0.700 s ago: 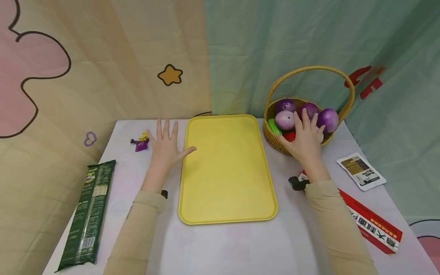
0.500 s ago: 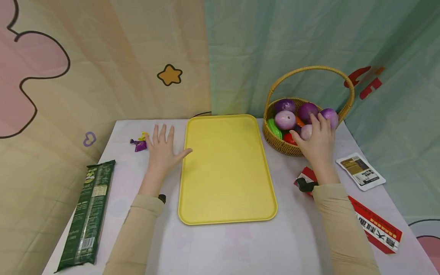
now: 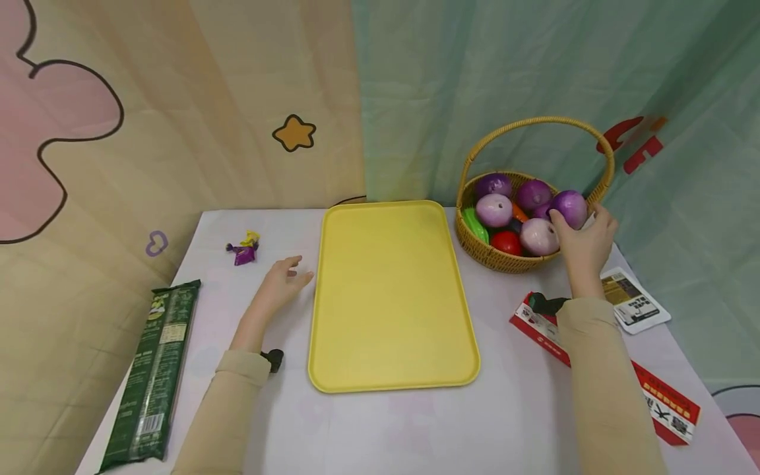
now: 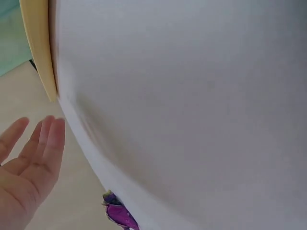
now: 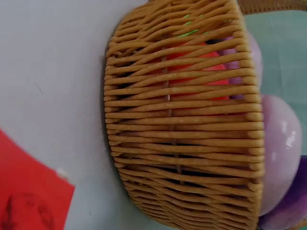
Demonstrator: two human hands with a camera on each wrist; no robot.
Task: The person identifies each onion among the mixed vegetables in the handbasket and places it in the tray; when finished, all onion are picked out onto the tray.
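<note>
In the head view, a wicker basket (image 3: 505,262) at the back right holds purple and pale purple toy vegetables, round and glossy like onions. My right hand (image 3: 588,247) is at the basket's right rim, thumb on the near left of a dark purple round toy vegetable (image 3: 570,206), fingers curved by its right side. The right wrist view shows the basket's woven wall (image 5: 182,120) and a pale purple round toy (image 5: 280,153); the hand is out of that view. My left hand (image 3: 280,284) hovers with relaxed fingers left of the yellow tray (image 3: 392,297), holding nothing.
Two small wrapped candies (image 3: 243,254) lie at the back left. A long green packet (image 3: 154,376) is along the left edge. Below my right arm lies a red box (image 3: 665,396), with a white and gold pouch (image 3: 632,300) beside it. A red toy (image 3: 506,242) sits in the basket.
My right hand has moved right across the basket to the dark purple round toy, and its fingers have closed in. My left hand has drawn back toward me, its spread fingers now relaxed.
</note>
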